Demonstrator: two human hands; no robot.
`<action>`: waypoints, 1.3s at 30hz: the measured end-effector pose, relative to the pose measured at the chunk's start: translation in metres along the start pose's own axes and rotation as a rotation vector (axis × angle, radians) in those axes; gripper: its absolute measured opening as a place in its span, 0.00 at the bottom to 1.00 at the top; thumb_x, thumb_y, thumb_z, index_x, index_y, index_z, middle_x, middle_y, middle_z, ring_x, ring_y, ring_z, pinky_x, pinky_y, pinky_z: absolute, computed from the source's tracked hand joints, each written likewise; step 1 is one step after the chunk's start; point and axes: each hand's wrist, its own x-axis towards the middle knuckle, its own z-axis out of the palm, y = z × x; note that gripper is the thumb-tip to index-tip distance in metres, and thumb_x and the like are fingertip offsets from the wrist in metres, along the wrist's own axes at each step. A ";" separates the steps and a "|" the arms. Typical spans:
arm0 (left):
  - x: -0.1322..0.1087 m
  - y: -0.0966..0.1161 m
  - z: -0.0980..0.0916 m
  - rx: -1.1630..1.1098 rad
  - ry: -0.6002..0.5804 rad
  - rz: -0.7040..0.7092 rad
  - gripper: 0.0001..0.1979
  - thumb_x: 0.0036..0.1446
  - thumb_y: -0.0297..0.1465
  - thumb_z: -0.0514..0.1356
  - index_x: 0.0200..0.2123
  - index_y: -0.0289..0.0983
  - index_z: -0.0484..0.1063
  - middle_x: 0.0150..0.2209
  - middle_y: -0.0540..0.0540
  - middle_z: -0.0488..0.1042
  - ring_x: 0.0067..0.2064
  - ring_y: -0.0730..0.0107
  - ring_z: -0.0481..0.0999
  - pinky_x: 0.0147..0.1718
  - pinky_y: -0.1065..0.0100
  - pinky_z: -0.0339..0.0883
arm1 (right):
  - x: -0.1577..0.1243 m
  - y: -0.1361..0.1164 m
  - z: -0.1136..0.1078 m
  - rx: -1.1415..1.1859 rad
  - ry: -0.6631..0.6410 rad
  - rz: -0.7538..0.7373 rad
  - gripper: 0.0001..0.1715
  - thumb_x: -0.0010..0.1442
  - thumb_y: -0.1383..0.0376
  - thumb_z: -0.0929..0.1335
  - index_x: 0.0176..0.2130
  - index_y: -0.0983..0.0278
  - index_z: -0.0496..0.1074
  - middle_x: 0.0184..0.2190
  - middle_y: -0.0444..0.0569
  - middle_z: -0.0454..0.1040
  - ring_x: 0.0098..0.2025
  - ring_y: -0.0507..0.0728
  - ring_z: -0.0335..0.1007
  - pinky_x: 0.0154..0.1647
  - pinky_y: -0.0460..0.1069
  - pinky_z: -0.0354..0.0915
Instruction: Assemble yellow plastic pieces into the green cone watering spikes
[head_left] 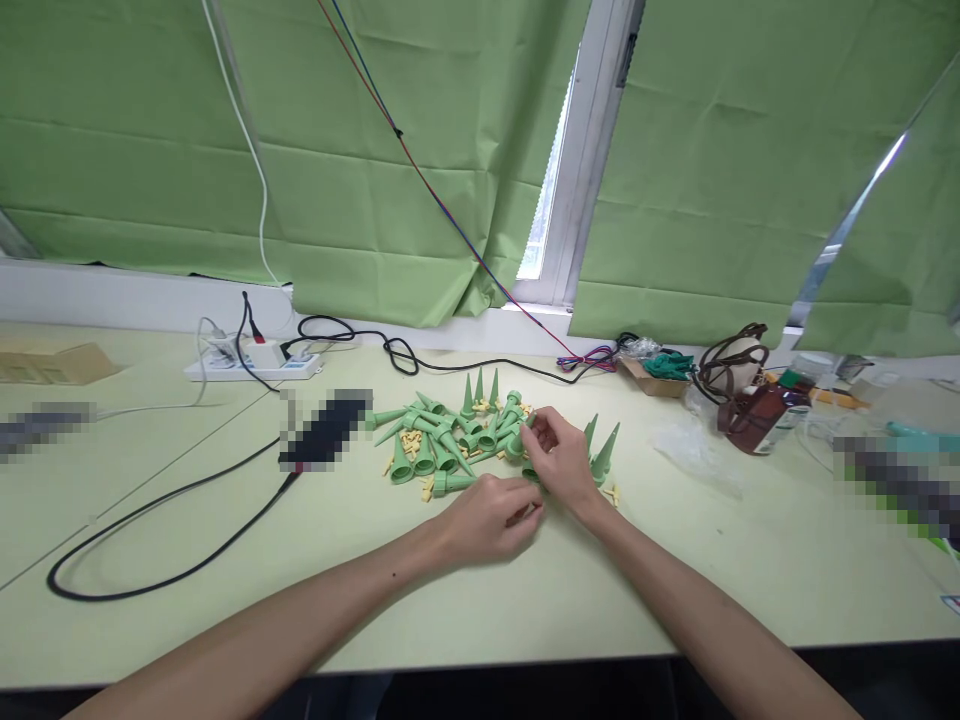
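A pile of green plastic cone-shaped spikes [445, 448] lies on the table, with small yellow plastic pieces [411, 442] scattered among them. My right hand [559, 460] is at the pile's right side, thumb and fingers closed on a green spike that they mostly cover. In front of the pile, my left hand [491, 518] is curled with its fingertips together; whatever it may hold is hidden. A green capped spike [452, 484] lies just beyond the left knuckles. Several spikes stand point up, some at the back [481, 388] and some right of my right hand [604, 455].
Left of the pile lies a blurred dark device [327, 430] with a looped black cable [142, 598]. A white power strip [255, 368] is at the back. To the right are a clear plastic bag [694, 455], a brown bottle [769, 418] and a small cardboard box [654, 380].
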 end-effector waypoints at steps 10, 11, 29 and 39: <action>-0.001 -0.001 0.005 0.014 -0.052 0.056 0.11 0.59 0.25 0.54 0.24 0.37 0.66 0.21 0.51 0.65 0.22 0.75 0.60 0.22 0.68 0.53 | -0.002 -0.007 0.000 -0.008 0.053 -0.088 0.16 0.65 0.59 0.64 0.27 0.62 0.65 0.20 0.42 0.66 0.22 0.51 0.60 0.26 0.46 0.60; -0.001 -0.002 0.005 0.013 -0.055 0.053 0.11 0.59 0.25 0.54 0.24 0.37 0.66 0.21 0.51 0.65 0.22 0.75 0.60 0.22 0.68 0.53 | -0.002 -0.008 -0.001 -0.011 0.068 -0.106 0.16 0.65 0.59 0.65 0.26 0.62 0.65 0.20 0.42 0.66 0.22 0.51 0.60 0.26 0.46 0.60; -0.002 -0.006 0.013 0.054 -0.045 0.037 0.11 0.57 0.23 0.55 0.22 0.36 0.69 0.20 0.50 0.69 0.20 0.74 0.62 0.20 0.68 0.53 | -0.007 -0.024 0.001 -0.056 0.106 -0.323 0.13 0.65 0.63 0.63 0.29 0.62 0.70 0.20 0.45 0.67 0.22 0.52 0.60 0.24 0.48 0.60; -0.001 -0.003 0.012 0.045 -0.070 0.036 0.11 0.57 0.23 0.54 0.23 0.36 0.68 0.23 0.49 0.70 0.22 0.74 0.63 0.21 0.69 0.53 | 0.005 -0.033 0.000 0.012 0.002 -0.176 0.11 0.66 0.61 0.64 0.34 0.63 0.72 0.24 0.44 0.71 0.25 0.52 0.65 0.29 0.47 0.64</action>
